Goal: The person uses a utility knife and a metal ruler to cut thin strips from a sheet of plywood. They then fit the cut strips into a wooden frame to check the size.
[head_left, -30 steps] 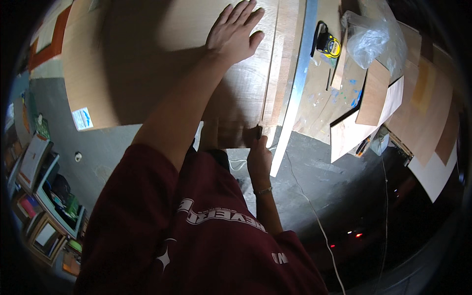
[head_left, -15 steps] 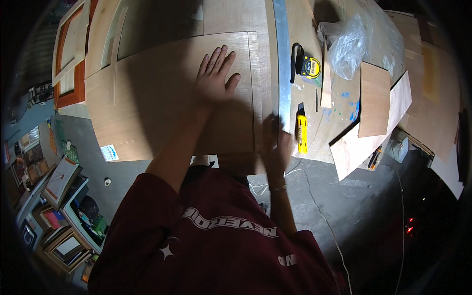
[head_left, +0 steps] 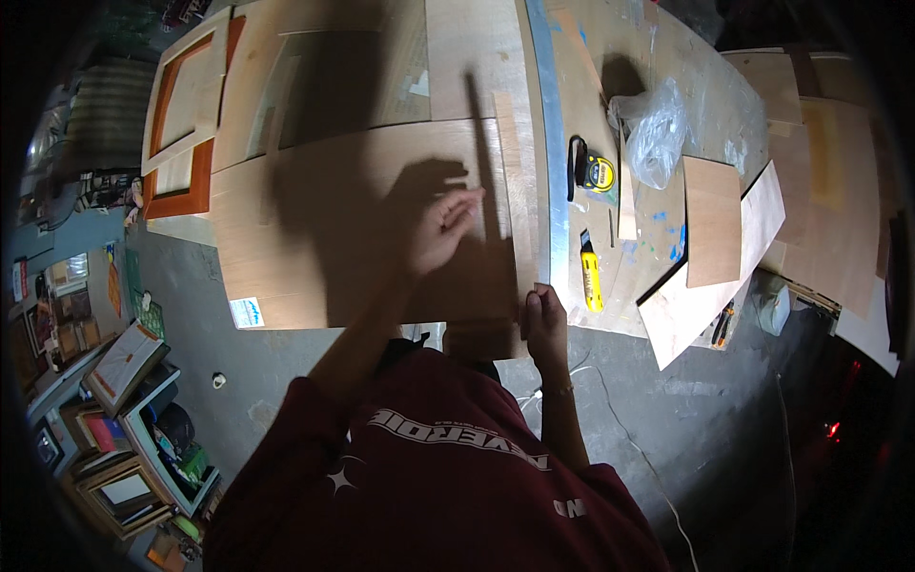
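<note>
A large thin plywood sheet (head_left: pixel 381 191) lies on the workbench, partly in shadow. My left hand (head_left: pixel 444 232) is over it, empty, with fingers loosely bent and pointing to the right. At the sheet's right edge my right hand (head_left: pixel 546 322) is closed in a pinch on the near end of a narrow wood strip (head_left: pixel 510 162). The strip's far part stands off the sheet and casts a long dark shadow to its left. A metal straightedge (head_left: pixel 545 124) runs along the right side of the strip.
Right of the straightedge lie a yellow utility knife (head_left: pixel 592 278), a tape measure (head_left: pixel 599 173), a thin rod (head_left: pixel 612 229) and a crumpled clear plastic bag (head_left: pixel 658 138). Loose plywood pieces (head_left: pixel 713 224) overhang the bench's right corner, near pliers (head_left: pixel 723 324). A cable (head_left: pixel 624 429) trails across the floor.
My left hand has lifted from flat on the sheet and moved down and right. My right hand has moved slightly nearer me, and the narrow strip has come up off the sheet.
</note>
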Motion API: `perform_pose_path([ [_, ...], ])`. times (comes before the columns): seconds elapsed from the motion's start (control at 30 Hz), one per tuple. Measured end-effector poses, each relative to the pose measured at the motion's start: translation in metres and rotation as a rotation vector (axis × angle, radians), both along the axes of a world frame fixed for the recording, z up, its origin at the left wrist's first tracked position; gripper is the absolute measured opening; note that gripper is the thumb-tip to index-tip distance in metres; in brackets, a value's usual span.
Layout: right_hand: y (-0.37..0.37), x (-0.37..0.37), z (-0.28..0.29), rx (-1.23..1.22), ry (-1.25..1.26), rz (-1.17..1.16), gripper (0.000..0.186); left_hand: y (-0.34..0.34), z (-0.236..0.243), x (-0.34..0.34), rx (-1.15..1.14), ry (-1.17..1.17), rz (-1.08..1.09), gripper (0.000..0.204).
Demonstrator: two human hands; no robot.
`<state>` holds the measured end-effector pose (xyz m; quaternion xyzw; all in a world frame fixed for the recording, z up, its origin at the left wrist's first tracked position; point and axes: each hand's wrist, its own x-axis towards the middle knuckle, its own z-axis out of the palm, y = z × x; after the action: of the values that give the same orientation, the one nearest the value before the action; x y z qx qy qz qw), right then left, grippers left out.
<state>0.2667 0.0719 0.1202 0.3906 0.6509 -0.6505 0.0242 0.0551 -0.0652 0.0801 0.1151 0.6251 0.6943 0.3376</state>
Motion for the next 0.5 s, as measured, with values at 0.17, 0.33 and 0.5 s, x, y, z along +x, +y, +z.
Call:
perform_pose_path([
  [0.17, -0.058, -0.004, 0.07, -0.119, 0.18, 0.133, 0.02, -0.052, 0.114, 0.01, 0.326, -0.216, -0.153, 0.043],
  [0.33, -0.152, -0.015, 0.116, -0.165, 0.25, 0.231, 0.026, -0.167, 0.138, 0.0, 0.373, -0.135, -0.157, 0.043],
  [0.5, -0.257, -0.027, 0.115, 0.01, 0.407, 0.297, 0.025, -0.281, 0.161, 0.001, 0.306, -0.005, -0.038, 0.043],
])
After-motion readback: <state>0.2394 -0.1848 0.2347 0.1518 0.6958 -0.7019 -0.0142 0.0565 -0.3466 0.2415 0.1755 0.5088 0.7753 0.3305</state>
